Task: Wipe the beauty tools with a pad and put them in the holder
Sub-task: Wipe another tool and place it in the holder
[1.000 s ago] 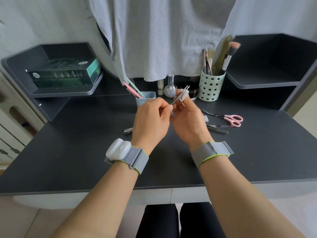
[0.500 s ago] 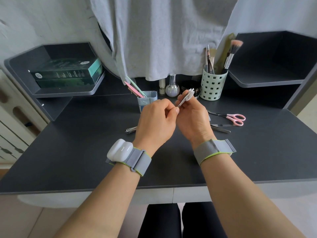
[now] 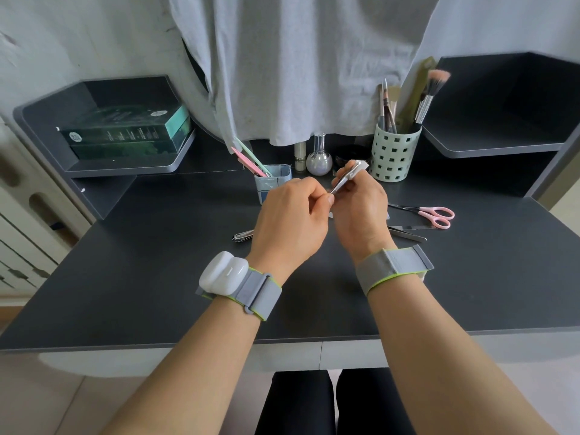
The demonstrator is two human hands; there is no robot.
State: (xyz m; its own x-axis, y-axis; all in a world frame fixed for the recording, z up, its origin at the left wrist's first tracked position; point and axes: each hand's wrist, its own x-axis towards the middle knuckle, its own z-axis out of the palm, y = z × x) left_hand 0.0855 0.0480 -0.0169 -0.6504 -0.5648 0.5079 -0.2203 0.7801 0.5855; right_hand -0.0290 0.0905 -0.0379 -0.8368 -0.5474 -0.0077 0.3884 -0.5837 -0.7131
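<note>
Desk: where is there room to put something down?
The desk is bare in front of the hands, toward the near edge, and on the left between the nail clipper and the shelf with green boxes. It is crowded behind and right of the hands: scissors, tweezers, brush cup, bottles.

A dark grey desk (image 3: 125, 287) fills the middle of the frame, with corner shelves (image 3: 489, 142) at upper left and right. A grey cloth (image 3: 298, 64) hangs top centre over a pale wall (image 3: 78, 36).
</note>
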